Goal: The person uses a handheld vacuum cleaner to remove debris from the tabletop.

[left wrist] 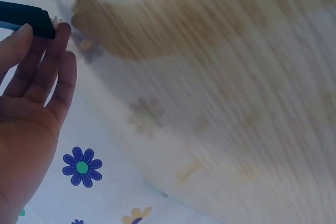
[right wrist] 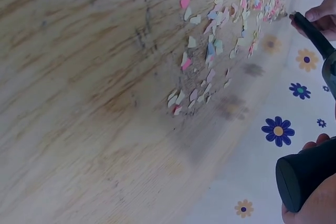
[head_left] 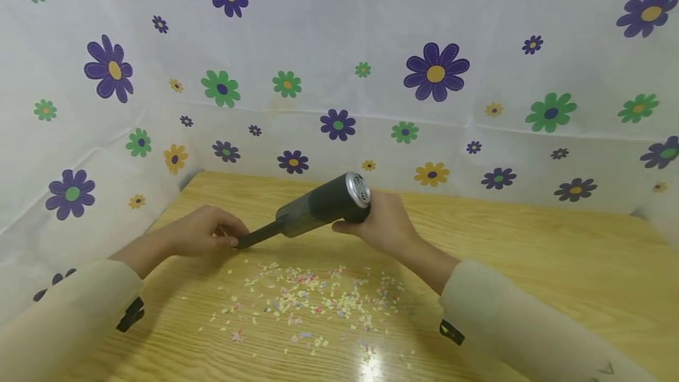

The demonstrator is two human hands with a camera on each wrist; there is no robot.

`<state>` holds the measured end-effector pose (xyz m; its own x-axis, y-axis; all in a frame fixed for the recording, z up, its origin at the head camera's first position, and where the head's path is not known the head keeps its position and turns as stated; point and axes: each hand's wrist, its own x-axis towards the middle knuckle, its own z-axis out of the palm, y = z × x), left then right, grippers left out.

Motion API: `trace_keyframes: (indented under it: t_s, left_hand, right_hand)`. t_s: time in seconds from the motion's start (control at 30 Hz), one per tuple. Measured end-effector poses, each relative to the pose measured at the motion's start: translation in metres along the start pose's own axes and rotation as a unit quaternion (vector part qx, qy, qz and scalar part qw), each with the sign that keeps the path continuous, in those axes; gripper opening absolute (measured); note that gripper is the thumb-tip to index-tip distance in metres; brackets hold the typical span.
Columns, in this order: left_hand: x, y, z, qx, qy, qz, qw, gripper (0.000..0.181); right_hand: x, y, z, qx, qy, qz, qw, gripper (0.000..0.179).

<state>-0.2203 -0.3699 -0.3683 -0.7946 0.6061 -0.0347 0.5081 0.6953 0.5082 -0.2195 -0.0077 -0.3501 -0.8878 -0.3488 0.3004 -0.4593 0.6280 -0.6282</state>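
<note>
A black handheld vacuum cleaner (head_left: 315, 208) with a silver vented end is held tilted above the table, its narrow nozzle (head_left: 261, 234) pointing down to the left. My right hand (head_left: 386, 226) grips its handle (right wrist: 299, 179), whose dark rounded end shows in the right wrist view. At the nozzle's tip, my left hand (head_left: 198, 231) pinches it between thumb and fingers. Light bristles (left wrist: 56, 23) stick out from the tip in the left wrist view. Scattered paper confetti (head_left: 318, 299) lies on the table below the vacuum, in yellow, pink and blue bits.
The wood-grain table (head_left: 530, 264) has a shiny surface. Behind it and at the left hangs a white sheet (head_left: 371, 28) printed with purple, green and orange flowers, reaching the table's back edge. More confetti (right wrist: 210, 51) spreads across the wood in the right wrist view.
</note>
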Motion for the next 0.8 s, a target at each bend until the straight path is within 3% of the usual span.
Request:
trace_keyframes:
  t_s: [0.43, 0.63, 0.8]
  left_hand:
    - [-0.002, -0.001, 0.002, -0.044, -0.032, -0.012, 0.9984, 0.034]
    - [0.0, -0.004, 0.009, 0.009, 0.0, -0.007, 0.9999, 0.033]
    - [0.001, -0.004, 0.013, 0.07, 0.032, 0.027, 0.9967, 0.031]
  right_hand:
    - [-0.005, 0.0, -0.004, -0.002, 0.003, -0.009, 1.0, 0.054]
    - [-0.006, -0.001, -0.005, -0.001, 0.006, -0.012, 0.9999, 0.055]
    - [-0.006, -0.001, -0.004, -0.003, 0.006, -0.011, 0.9999, 0.058]
